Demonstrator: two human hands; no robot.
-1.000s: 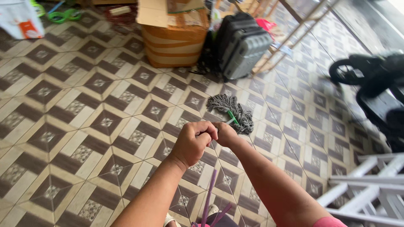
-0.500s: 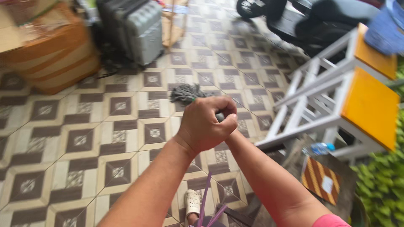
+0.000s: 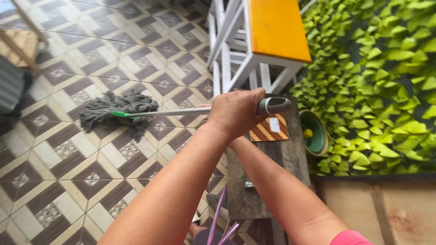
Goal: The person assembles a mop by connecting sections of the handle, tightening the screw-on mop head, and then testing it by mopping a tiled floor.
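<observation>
- My left hand (image 3: 236, 113) was wrapped tight around the mop handle (image 3: 190, 110), knuckles up, fingers curled shut on the pole near its dark grey grip (image 3: 272, 105).
- My right hand was mostly hidden behind the left one; only my right forearm (image 3: 277, 186) showed, running up to the same pole, so I could not tell how its fingers sat.
- The mop head (image 3: 119, 111), a bundle of grey strings with a green collar, lay flat on the brown-and-cream patterned tile floor (image 3: 68, 159), well ahead of me to the left.
- A dark wooden surface (image 3: 254, 190) stood just under my arms; on it lay a square box (image 3: 269, 129) with brown and orange diagonal stripes and a small white rectangular label on top.
- Beside that box, a round green bowl (image 3: 315, 134) held something small and yellow.
- A white-framed stool with an orange top (image 3: 277, 29) stood beyond, next to a wall of green leaves (image 3: 381, 81).
</observation>
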